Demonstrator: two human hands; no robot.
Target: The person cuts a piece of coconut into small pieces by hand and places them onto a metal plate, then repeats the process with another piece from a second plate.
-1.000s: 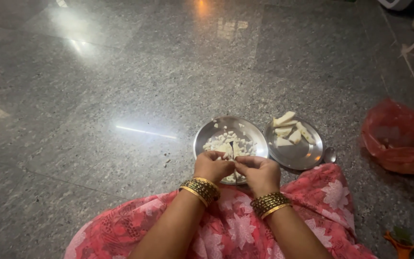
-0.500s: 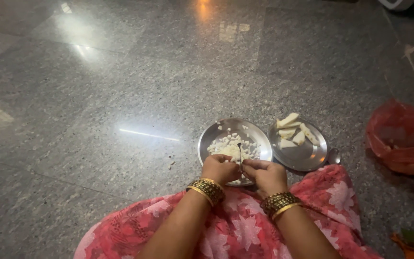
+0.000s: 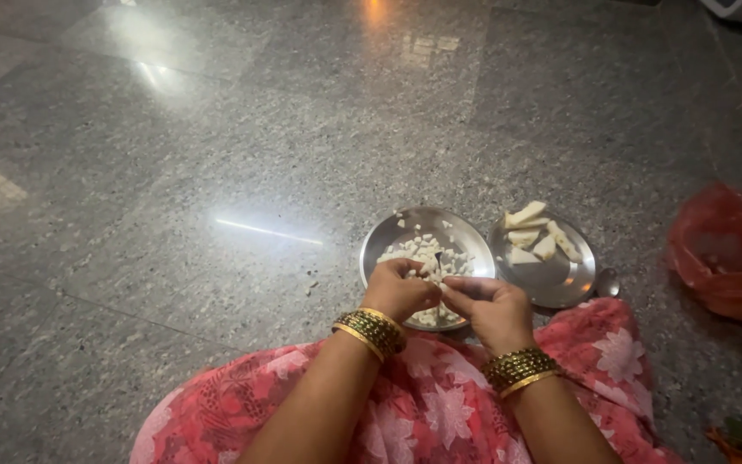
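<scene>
My left hand [image 3: 398, 290] and my right hand [image 3: 493, 308] meet fingertip to fingertip over the near edge of a round steel plate [image 3: 374, 254]. The plate holds several small chopped white pieces [image 3: 422, 251]. My left fingers pinch a small white piece. A thin dark blade [image 3: 437, 258] pokes up between the hands, seemingly held in my right hand; its handle is hidden. Both wrists wear gold and green bangles. A second steel plate [image 3: 564, 279] touches the first on its right and carries several larger pale wedges [image 3: 530, 234].
I sit on a polished grey stone floor [image 3: 216, 155], with red floral cloth [image 3: 440, 404] over my lap. A red plastic bag [image 3: 723, 253] lies to the right. A small steel spoon-like item [image 3: 608, 282] rests beside the second plate. An orange and green object [image 3: 736, 434] sits bottom right.
My hands stay together over the plate of chopped pieces with only small finger movements. The view has shifted slightly, so plates and hands sit a little further right.
</scene>
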